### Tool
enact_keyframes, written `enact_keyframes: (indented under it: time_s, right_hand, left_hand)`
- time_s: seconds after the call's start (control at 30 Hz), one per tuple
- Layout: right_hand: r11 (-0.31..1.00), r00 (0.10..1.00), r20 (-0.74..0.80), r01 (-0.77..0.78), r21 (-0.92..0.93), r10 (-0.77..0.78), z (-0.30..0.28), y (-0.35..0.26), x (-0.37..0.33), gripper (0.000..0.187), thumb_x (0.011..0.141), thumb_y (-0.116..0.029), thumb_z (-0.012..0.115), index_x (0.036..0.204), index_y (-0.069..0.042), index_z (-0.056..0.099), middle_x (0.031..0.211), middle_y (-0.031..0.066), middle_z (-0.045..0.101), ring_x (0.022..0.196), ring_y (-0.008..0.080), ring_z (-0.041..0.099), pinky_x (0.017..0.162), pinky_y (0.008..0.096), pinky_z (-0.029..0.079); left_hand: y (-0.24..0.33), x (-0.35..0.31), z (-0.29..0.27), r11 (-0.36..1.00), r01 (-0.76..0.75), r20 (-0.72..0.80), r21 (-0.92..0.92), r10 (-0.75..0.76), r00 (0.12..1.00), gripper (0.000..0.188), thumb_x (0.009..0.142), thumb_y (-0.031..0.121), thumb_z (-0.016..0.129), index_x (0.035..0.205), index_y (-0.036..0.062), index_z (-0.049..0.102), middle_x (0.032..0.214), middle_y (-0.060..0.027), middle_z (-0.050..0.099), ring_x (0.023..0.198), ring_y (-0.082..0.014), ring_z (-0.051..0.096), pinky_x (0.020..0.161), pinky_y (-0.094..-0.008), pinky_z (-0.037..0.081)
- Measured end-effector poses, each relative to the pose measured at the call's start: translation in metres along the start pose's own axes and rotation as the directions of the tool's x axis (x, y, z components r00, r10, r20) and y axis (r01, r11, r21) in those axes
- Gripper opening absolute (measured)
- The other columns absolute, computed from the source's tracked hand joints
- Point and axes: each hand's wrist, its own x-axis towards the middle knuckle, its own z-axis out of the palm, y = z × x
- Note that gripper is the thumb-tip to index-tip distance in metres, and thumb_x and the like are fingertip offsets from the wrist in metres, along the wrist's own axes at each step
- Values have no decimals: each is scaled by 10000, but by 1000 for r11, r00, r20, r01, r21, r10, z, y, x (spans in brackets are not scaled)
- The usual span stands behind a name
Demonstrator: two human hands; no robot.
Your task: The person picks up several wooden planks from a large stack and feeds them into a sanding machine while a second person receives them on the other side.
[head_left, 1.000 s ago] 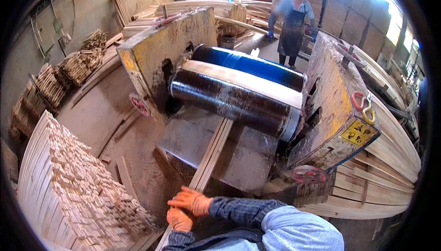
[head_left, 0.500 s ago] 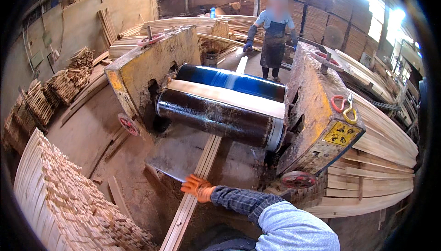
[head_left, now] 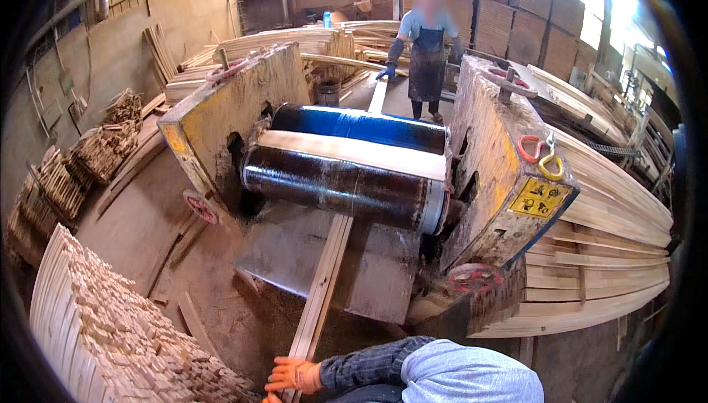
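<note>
Long pale wooden strips (head_left: 324,270) lie side by side and run from the lower edge up under a pair of rollers. My right hand (head_left: 295,375), in an orange glove, grips their near part, its fingers reaching over the left edge. A small orange patch at the lower edge, just below those fingers, looks like part of my left hand (head_left: 271,398); its fingers are cut off. The front roller (head_left: 339,189) is dark and glossy, the rear roller (head_left: 361,124) blue, with a pale board (head_left: 354,153) lying between them.
Yellow machine side walls (head_left: 501,160) flank the rollers. Stacked strips (head_left: 118,329) stand at lower left, and long boards (head_left: 590,278) lie at right. Beyond the machine, an aproned co-worker (head_left: 426,56) reaches a blue-gloved hand toward a pale strip (head_left: 378,97). A red handwheel (head_left: 476,278) sticks out low.
My right hand has come nearer to me along the strips. An orange patch now shows at the lower edge. The co-worker leans forward more, and the whole view has shifted slightly.
</note>
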Motion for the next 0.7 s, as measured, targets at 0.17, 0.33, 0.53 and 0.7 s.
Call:
enact_keyframes:
  time_s: [0.17, 0.33, 0.53, 0.7]
  right_hand:
    - [979, 996, 12, -88, -184, 92, -39, 50, -31, 460, 691, -122, 676, 1129, -228, 590, 956, 24, 662, 995, 277, 649, 1100, 505, 384]
    - [961, 976, -117, -202, -188, 182, -69, 96, -62, 413, 701, -68, 658, 1097, -179, 617, 1035, 48, 642, 1136, 295, 598, 1209, 523, 294]
    - [918, 947, -12, -315, -241, 322, -96, 83, -63, 799, 763, -121, 639, 1531, -179, 430, 1519, 112, 509, 1461, 339, 423, 1284, 537, 194]
    - [941, 962, -87, -272, -201, 259, -43, 26, -24, 897, 701, -134, 653, 1559, -166, 392, 1461, 133, 526, 1441, 357, 428, 1284, 568, 167]
  left_hand:
    - [-41, -13, 0, 995, 76, 103, -59, -70, 992, 589, 845, 286, 773, 1375, 133, 567, 1078, -201, 686, 1022, -351, 664, 884, -498, 540]
    - [-77, -28, -1, 981, 157, 188, -114, -134, 973, 586, 839, 268, 779, 1370, 132, 571, 1071, -204, 686, 1016, -351, 664, 876, -499, 540]
    - [-65, -11, 7, 981, 136, 243, -139, -99, 965, 583, 832, 246, 788, 1364, 132, 577, 1062, -208, 685, 1010, -350, 665, 866, -500, 542]
    - [16, 30, -6, 999, -13, 170, -36, 19, 985, 693, 727, 342, 842, 1303, 62, 578, 1056, -229, 691, 994, -393, 679, 878, -494, 548]
